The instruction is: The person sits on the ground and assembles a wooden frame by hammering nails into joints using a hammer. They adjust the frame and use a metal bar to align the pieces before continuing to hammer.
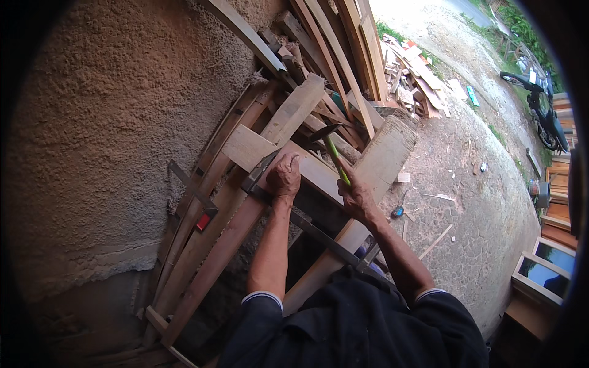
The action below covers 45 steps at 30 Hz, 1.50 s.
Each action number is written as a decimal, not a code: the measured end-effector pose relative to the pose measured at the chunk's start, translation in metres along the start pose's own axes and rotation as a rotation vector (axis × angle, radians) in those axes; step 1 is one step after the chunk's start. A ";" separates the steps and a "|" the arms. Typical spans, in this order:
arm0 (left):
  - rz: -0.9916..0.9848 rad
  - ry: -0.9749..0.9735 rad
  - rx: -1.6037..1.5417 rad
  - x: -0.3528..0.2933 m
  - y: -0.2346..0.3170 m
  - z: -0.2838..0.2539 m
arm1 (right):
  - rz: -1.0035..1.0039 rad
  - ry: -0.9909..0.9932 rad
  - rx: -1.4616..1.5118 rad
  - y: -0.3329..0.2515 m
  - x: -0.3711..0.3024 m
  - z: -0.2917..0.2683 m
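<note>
My right hand (359, 197) is closed round the green handle of a hammer (333, 153). The hammer's dark head is raised over the wooden frame, to the right of my left hand. My left hand (284, 176) is curled into a fist on the reddish frame board (236, 230); whatever its fingers hold is hidden. Beside it, a dark metal bar clamp (316, 234) runs across the frame, its jaw close to my wrist. A pale wood block (248, 147) lies across a board (297, 110) just beyond the fist.
A rough earthen wall (123, 122) rises on the left. Against it is a metal tool with a red end (204, 221). Long planks (343, 55) lean at the back, near a scrap wood pile (420, 80). A blue tape measure (397, 211) lies on the ground; a motorcycle (543, 110) stands far right.
</note>
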<state>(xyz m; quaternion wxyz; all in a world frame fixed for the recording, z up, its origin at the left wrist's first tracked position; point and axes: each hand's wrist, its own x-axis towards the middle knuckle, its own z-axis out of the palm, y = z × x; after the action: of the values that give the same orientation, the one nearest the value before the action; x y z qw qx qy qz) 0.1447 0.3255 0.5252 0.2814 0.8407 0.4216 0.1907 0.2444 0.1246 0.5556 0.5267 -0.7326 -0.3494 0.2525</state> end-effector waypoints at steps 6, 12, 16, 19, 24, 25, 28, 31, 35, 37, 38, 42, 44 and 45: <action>0.089 0.066 0.044 0.000 -0.005 0.007 | -0.096 -0.123 -0.373 -0.010 0.002 -0.002; 0.145 0.074 0.081 -0.001 -0.008 0.009 | -0.074 -0.240 -0.568 -0.026 0.003 -0.003; 0.083 0.031 0.090 -0.001 -0.006 0.007 | -0.040 -0.291 -0.635 -0.035 0.003 -0.003; 0.101 0.033 0.082 -0.001 -0.005 0.006 | -0.085 -0.259 -0.617 -0.036 0.004 -0.003; 0.073 0.033 0.085 -0.001 -0.008 0.009 | -0.058 -0.275 -0.595 -0.034 0.003 -0.001; 0.040 -0.004 0.068 0.000 -0.009 0.009 | -0.044 -0.278 -0.584 -0.034 0.002 0.000; 0.034 0.038 -0.037 0.005 -0.015 0.009 | -0.099 -0.218 -0.551 -0.038 0.001 0.001; -0.085 0.035 -0.062 0.008 -0.018 0.009 | -0.138 -0.181 -0.577 -0.041 0.001 0.002; -0.026 0.084 -0.035 0.010 -0.017 0.009 | -0.058 -0.268 -0.579 -0.040 0.002 0.003; -0.086 0.063 -0.049 0.008 -0.017 0.009 | -0.139 -0.179 -0.547 -0.038 0.002 0.004; -0.108 0.046 -0.083 0.007 -0.018 0.010 | -0.217 -0.098 -0.538 -0.037 -0.001 0.006; -0.025 0.130 -0.122 0.005 -0.020 0.013 | -0.007 -0.305 -0.630 -0.031 0.001 0.007; 0.019 0.177 -0.108 0.007 -0.020 0.013 | -0.091 -0.241 -0.561 -0.029 0.003 0.008; -0.002 0.159 -0.097 0.004 -0.021 0.012 | -0.165 -0.147 -0.519 -0.028 -0.001 0.009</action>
<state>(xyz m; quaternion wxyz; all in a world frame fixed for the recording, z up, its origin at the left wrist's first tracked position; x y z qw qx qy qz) 0.1409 0.3358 0.5028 0.2875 0.8078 0.4338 0.2768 0.2304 0.1348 0.5790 0.3133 -0.7918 -0.4982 0.1633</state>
